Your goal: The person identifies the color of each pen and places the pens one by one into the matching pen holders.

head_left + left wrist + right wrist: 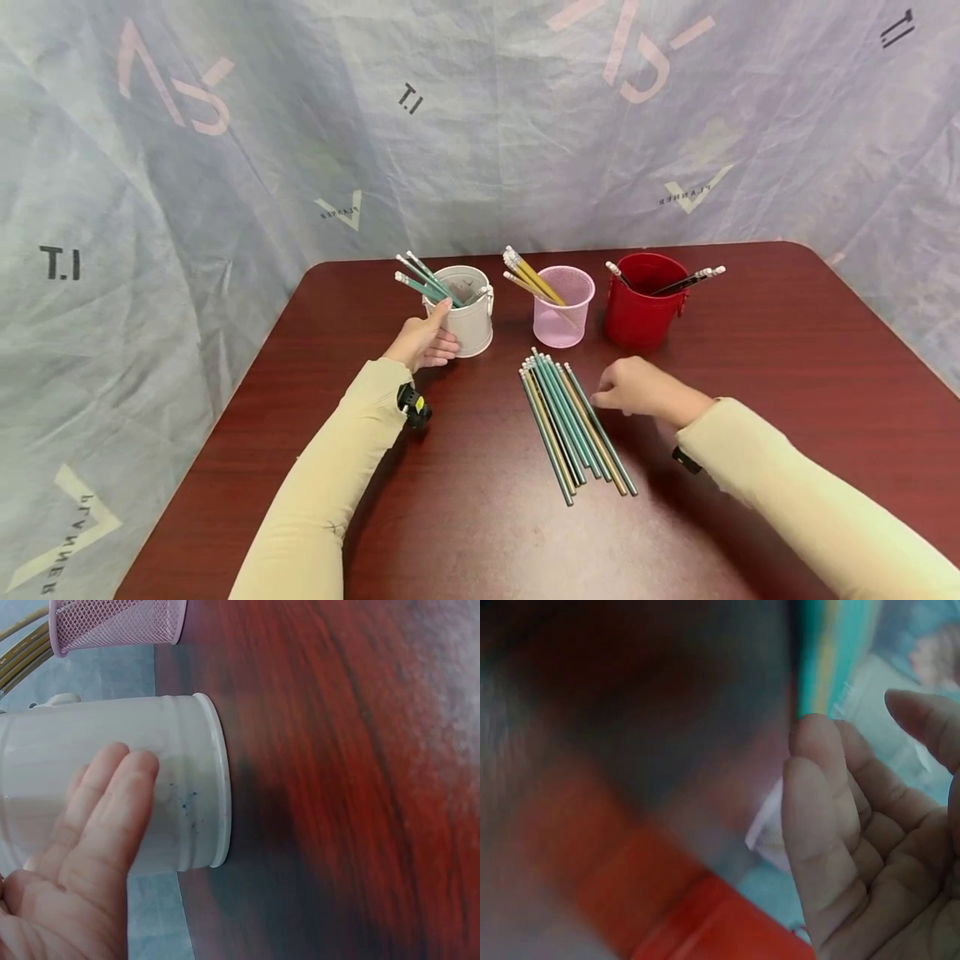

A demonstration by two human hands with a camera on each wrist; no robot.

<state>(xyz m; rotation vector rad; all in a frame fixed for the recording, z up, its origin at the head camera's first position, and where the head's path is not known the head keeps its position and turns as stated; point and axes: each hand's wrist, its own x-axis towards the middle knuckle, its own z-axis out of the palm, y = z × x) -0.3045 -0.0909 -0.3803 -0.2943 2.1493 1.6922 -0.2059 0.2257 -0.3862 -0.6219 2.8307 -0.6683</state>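
My left hand [429, 340] rests against the near left side of a white bucket [474, 327], its thumb up by the rim. In the left wrist view the fingers [112, 799] lie fairly straight along the bucket's wall. Green pencils [423, 281] with white erasers lean out of that bucket. My right hand [637, 387] is just right of a bundle of pencils [573, 429] on the table, mostly green with some gold and dark ones. Seen from the right wrist, its thumb stands apart from lightly bent fingers [817, 817], with nothing between them.
A pink mesh cup [561, 327] with yellow pencils [536, 277] stands right of the white bucket. Farther right, a red bucket [637, 321] holds black pencils [678, 283]. All stand on a dark red wooden table [465, 533], before a grey printed cloth [480, 142].
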